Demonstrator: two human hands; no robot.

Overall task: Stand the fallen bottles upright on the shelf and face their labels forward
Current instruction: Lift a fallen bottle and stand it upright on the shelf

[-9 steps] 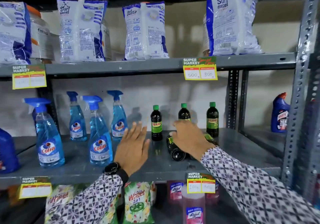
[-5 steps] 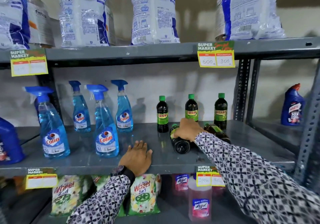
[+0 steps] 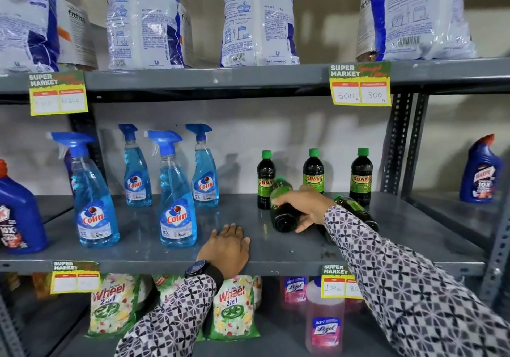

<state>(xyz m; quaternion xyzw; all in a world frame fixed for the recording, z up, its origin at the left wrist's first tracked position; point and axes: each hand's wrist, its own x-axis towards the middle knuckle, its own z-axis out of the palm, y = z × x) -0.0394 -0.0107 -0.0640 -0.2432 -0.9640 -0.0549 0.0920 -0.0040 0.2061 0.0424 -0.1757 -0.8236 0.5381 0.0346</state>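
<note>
On the grey middle shelf (image 3: 289, 254) three dark Sunny bottles with green caps stand upright at the back: one on the left (image 3: 265, 182), one in the middle (image 3: 313, 169), one on the right (image 3: 361, 177). In front of them a fallen dark bottle (image 3: 283, 215) lies with its base toward me, and my right hand (image 3: 303, 207) is shut around its body. A second fallen bottle (image 3: 356, 210) lies behind my right sleeve, partly hidden. My left hand (image 3: 227, 247) rests flat on the shelf's front edge, holding nothing.
Several blue Colin spray bottles (image 3: 176, 199) stand on the left of the same shelf, with a dark blue jug (image 3: 16, 218) at far left. Detergent bags fill the shelf above. Wheel packs (image 3: 234, 307) and pink Lizol bottles (image 3: 325, 320) sit below. Metal uprights (image 3: 397, 146) bound the right side.
My right hand went from resting on the fallen bottle to gripping it. My left hand dropped from mid-air onto the shelf's front edge. The camera moved closer.
</note>
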